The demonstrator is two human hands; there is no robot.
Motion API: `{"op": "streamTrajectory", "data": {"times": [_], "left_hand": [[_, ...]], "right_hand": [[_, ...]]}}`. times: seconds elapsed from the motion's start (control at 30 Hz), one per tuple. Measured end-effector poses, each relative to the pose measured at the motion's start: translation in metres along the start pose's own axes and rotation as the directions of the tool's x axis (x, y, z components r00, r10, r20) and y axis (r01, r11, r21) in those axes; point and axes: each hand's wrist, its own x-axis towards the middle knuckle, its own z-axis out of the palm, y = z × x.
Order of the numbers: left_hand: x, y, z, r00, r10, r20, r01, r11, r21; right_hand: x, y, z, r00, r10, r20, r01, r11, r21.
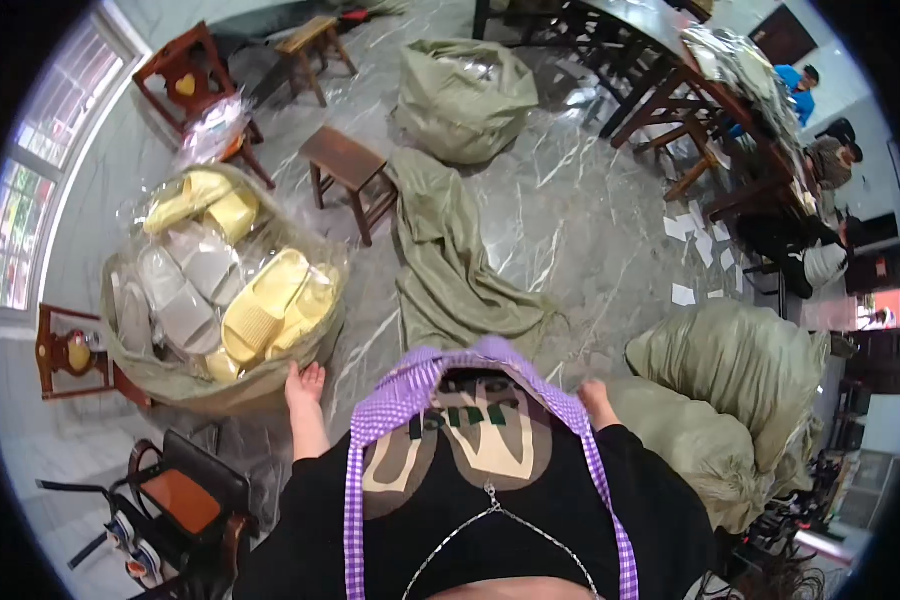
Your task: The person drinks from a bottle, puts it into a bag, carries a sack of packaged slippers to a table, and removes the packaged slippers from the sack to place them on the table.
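Note:
My left hand (305, 383) is open, palm up with its fingers apart, right at the rim of a big woven sack (260, 395). That sack is filled with slippers in clear plastic bags: a yellow pair (260, 305) on the near side, a grey pair (183, 300) in the middle and more yellow ones (208, 200) at the back. On the other side, my right hand (596, 402) hangs by my body with its fingers curled in and nothing visible in them. Closest to it is a full green sack (680, 425).
An empty-looking sack (440, 260) lies spread on the floor ahead. Beyond are a wooden stool (345, 160) and another filled sack (462, 110). A second bulging sack (740, 365) is at right, chairs (185, 490) at left. People sit by the long table (660, 80).

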Motion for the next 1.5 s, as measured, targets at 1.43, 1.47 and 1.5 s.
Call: {"op": "streamTrajectory", "data": {"times": [1.43,1.47,1.5], "left_hand": [[-0.088,-0.244,0.257,0.975,0.000,-0.222,0.039,0.985,0.170],[-0.083,-0.241,0.242,0.982,0.007,-0.191,0.023,0.988,0.155],[-0.070,-0.239,0.220,0.987,0.015,-0.159,0.007,0.990,0.141]], "right_hand": [[0.416,-0.424,-0.130,0.957,-0.155,0.246,0.202,0.962,-0.181],[0.413,-0.453,-0.108,0.944,-0.206,0.259,0.235,0.968,-0.086],[0.409,-0.473,-0.092,0.928,-0.258,0.267,0.264,0.964,0.012]]}}
